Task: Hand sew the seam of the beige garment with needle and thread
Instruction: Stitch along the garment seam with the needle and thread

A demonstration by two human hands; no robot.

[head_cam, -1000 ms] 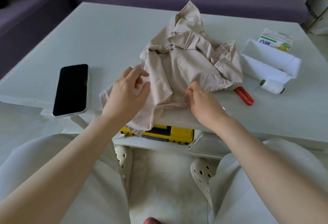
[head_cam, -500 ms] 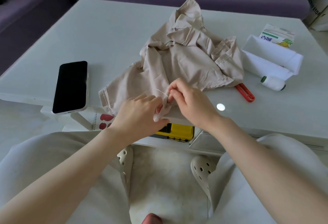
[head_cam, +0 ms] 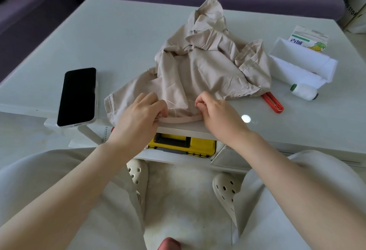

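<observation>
The beige garment (head_cam: 206, 69) lies crumpled on the white table (head_cam: 99, 41), its folded seam edge (head_cam: 180, 119) stretched along the table's front edge. My left hand (head_cam: 141, 113) grips the left end of that edge with curled fingers. At the right end my right hand (head_cam: 215, 113) pinches the fabric, fingers curled tight. Thin pale thread (head_cam: 174, 109) runs over the cloth between the two hands. The needle is too small to make out.
A black phone (head_cam: 78, 96) lies at the left, overhanging the table edge. Red thread snips (head_cam: 273, 103), a white thread spool (head_cam: 305, 92), a white foam tray (head_cam: 305, 65) and a printed packet (head_cam: 309, 39) sit at the right. A yellow case (head_cam: 182, 144) rests on the shelf below.
My hands, close together half a second ago, have moved apart along the seam edge, pulling it straight. A second ago the left hand was higher on the cloth.
</observation>
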